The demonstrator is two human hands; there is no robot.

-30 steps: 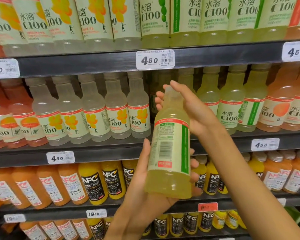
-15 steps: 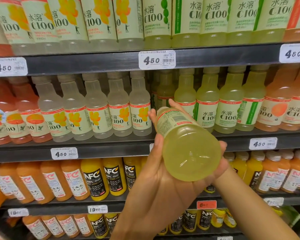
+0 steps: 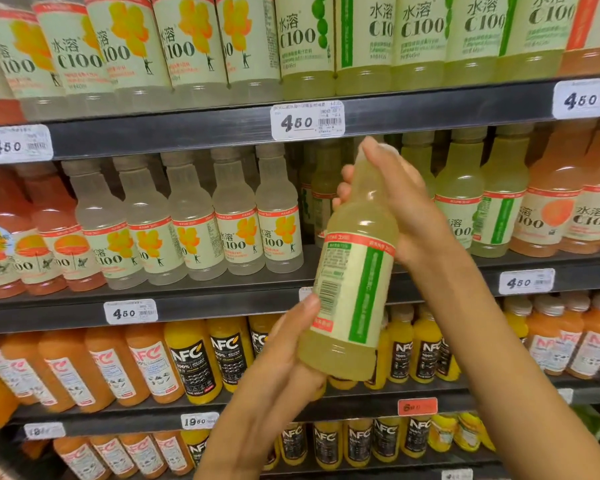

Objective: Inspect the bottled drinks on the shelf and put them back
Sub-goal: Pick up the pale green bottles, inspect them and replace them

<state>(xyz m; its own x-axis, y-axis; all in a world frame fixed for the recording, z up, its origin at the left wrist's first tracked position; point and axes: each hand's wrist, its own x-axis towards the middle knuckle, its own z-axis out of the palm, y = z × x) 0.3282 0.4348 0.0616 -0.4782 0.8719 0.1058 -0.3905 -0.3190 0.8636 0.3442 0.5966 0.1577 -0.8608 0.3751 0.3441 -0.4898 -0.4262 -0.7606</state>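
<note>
We hold the bottle [image 3: 352, 271] nearly upright in front of the shelf [image 3: 205, 308], its barcode side turned to us. Our left hand [image 3: 284, 362] cups the base, thumb pressed against the label. Our right hand [image 3: 395, 199] wraps the neck and cap from behind. We judge this to be the inspecting step, close to done. Behind it, a gap [image 3: 305, 209] shows in the middle row, between the clear bottles [image 3: 236, 220] and the green ones [image 3: 465, 202]. Next we should stand the bottle there, base first.
</note>
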